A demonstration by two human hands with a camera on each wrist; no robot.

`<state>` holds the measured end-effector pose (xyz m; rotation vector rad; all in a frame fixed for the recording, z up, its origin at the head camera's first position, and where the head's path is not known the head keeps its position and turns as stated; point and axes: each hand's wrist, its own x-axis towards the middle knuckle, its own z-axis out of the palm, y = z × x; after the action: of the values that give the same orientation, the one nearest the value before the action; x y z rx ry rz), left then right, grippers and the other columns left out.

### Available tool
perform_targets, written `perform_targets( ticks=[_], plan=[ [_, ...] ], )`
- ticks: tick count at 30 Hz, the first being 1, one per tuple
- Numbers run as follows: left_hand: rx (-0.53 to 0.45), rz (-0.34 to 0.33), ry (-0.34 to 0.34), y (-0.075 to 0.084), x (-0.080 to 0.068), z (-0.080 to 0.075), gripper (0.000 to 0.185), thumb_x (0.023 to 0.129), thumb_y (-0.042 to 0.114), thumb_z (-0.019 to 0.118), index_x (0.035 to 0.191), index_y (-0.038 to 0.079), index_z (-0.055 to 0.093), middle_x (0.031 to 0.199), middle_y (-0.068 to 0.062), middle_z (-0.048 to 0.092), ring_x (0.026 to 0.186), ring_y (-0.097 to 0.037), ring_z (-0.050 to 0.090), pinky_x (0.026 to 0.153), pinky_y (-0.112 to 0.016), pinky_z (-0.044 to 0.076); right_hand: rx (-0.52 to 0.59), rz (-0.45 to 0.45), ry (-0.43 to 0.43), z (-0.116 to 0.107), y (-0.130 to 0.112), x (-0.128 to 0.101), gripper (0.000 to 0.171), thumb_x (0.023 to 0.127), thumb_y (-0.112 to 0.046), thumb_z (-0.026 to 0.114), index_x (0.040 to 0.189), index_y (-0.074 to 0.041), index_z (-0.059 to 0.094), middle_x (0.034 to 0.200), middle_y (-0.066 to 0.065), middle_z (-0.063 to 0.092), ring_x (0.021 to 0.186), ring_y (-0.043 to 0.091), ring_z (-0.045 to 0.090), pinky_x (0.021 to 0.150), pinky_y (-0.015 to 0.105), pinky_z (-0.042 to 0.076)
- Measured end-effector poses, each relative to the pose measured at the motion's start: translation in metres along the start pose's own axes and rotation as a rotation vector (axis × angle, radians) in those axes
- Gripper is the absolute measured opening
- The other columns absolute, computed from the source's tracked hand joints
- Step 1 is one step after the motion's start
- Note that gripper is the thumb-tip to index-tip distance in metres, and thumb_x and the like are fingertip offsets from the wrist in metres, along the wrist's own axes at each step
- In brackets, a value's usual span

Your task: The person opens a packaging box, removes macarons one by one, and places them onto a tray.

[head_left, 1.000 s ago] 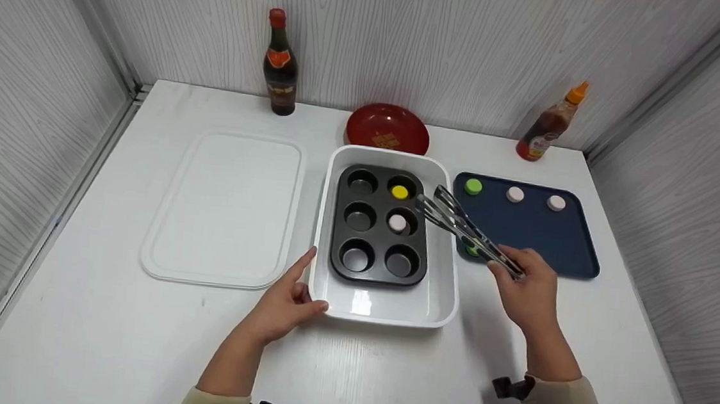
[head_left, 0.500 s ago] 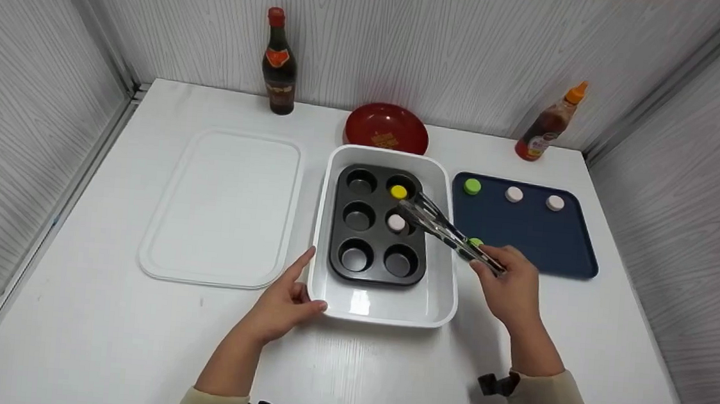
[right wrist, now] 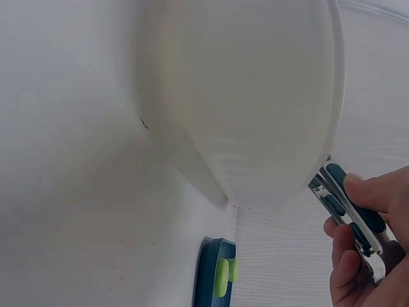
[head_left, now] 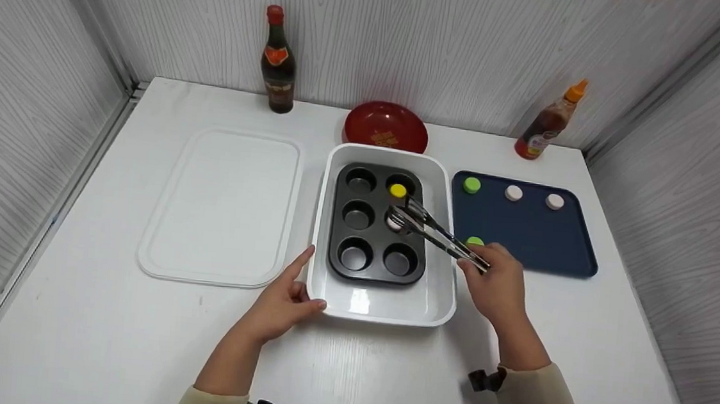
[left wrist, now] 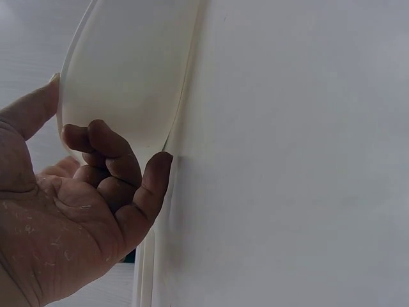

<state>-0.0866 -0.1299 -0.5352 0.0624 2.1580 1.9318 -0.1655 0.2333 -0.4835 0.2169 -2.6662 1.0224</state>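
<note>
In the head view, my right hand (head_left: pixel 496 286) grips metal tongs (head_left: pixel 450 244) near their hinged end. The tongs reach over the white box rim, with their tips around a pale pink round piece (head_left: pixel 393 226) in the right middle cup of the dark muffin tin (head_left: pixel 376 235). The tips partly cover that piece. A yellow round piece (head_left: pixel 398 191) sits in the cup behind it. The tin lies inside the white plastic box (head_left: pixel 383 315). My left hand (left wrist: pixel 89 192) holds the box's near left corner, thumb at the rim and several fingers curled against the wall.
Right of the box, a dark blue tray (head_left: pixel 518 234) bears several green and pale round pieces. A white lid (head_left: pixel 224 207) lies at left. Behind stand a red oval dish (head_left: pixel 387 124), a dark bottle (head_left: pixel 279 70) and a sauce bottle (head_left: pixel 546 127).
My right hand has moved left and the tongs' tips have come from the tin's right edge onto the pink piece. My left hand stays at the box corner.
</note>
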Motion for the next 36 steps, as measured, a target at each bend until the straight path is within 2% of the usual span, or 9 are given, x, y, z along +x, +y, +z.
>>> perform_targets(
  ticks=[7,17,23,30,36],
  plan=[
    [-0.007,0.004,-0.004,0.002,-0.001,0.000,0.101,0.089,0.002,0.081,0.170,0.011,0.022,0.070,-0.001,0.058,0.065,-0.011,0.051,0.061,-0.025,0.043,-0.065,-0.012,-0.025,0.002,-0.003,0.002,0.025,0.087,0.000,0.084,0.112,0.000,0.081,0.091,0.012,0.066,0.072,0.024,0.057,0.065,0.036,0.046],
    [0.018,-0.005,-0.001,0.000,0.000,-0.001,0.102,0.089,0.002,0.080,0.170,0.011,0.020,0.070,-0.001,0.059,0.064,-0.012,0.051,0.061,-0.024,0.043,-0.207,-0.044,-0.097,0.001,-0.011,0.004,0.030,0.092,-0.009,0.081,0.121,0.000,0.078,0.098,0.014,0.067,0.078,0.030,0.064,0.066,0.048,0.050],
    [0.033,-0.012,0.004,0.001,0.000,-0.001,0.102,0.089,0.003,0.081,0.170,0.012,0.021,0.069,0.000,0.058,0.064,-0.012,0.050,0.061,-0.025,0.043,-0.291,-0.081,-0.111,0.001,-0.018,0.006,0.028,0.093,-0.009,0.081,0.119,-0.001,0.079,0.097,0.014,0.067,0.080,0.032,0.068,0.069,0.053,0.053],
    [0.028,-0.009,0.009,0.001,-0.001,-0.001,0.101,0.089,0.003,0.081,0.170,0.011,0.022,0.069,0.000,0.058,0.064,-0.011,0.051,0.061,-0.025,0.043,-0.276,-0.071,-0.111,0.004,-0.018,0.006,0.026,0.094,-0.009,0.080,0.118,-0.001,0.079,0.101,0.015,0.068,0.083,0.033,0.068,0.071,0.053,0.054],
    [0.023,-0.013,0.006,0.001,0.000,0.000,0.102,0.089,0.003,0.081,0.170,0.013,0.021,0.069,0.000,0.057,0.064,-0.012,0.050,0.061,-0.025,0.042,-0.220,-0.064,-0.070,0.008,-0.012,0.003,0.024,0.093,-0.008,0.081,0.117,-0.002,0.080,0.097,0.014,0.068,0.078,0.031,0.065,0.067,0.050,0.052]
  ],
)
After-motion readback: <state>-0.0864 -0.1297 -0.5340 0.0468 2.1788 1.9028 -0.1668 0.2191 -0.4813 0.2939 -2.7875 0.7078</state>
